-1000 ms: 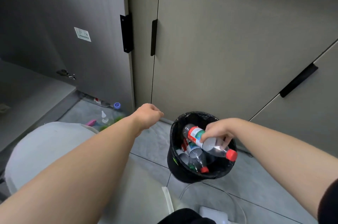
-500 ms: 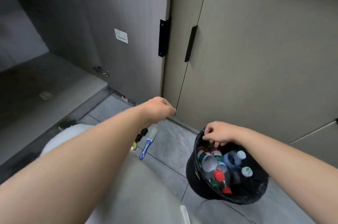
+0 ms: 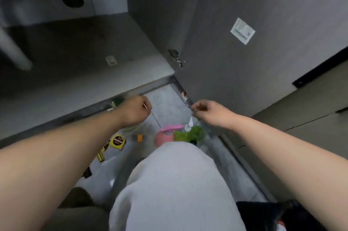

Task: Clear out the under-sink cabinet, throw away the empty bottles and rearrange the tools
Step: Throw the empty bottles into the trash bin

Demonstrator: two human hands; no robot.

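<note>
Presently left hand [image 3: 134,111] and right hand [image 3: 207,112] hang curled, apart, contents unclear in blur; yellow-black plastic tape measure [image 3: 118,141] on grey tiled floor [image 3: 165,102] probably light, rigid: grip across its flat sides.

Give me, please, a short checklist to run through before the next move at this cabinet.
1. Cabinet door open: ok.
2. Cabinet floor in view: ok, though its back is dark.
3. Tape measure lying uncovered: ok.
4. Left hand free: cannot tell; curled, blurred.
5. Right hand free: cannot tell; fingers curled, blurred.
6. Nozzle bottle empty: cannot tell.
</note>
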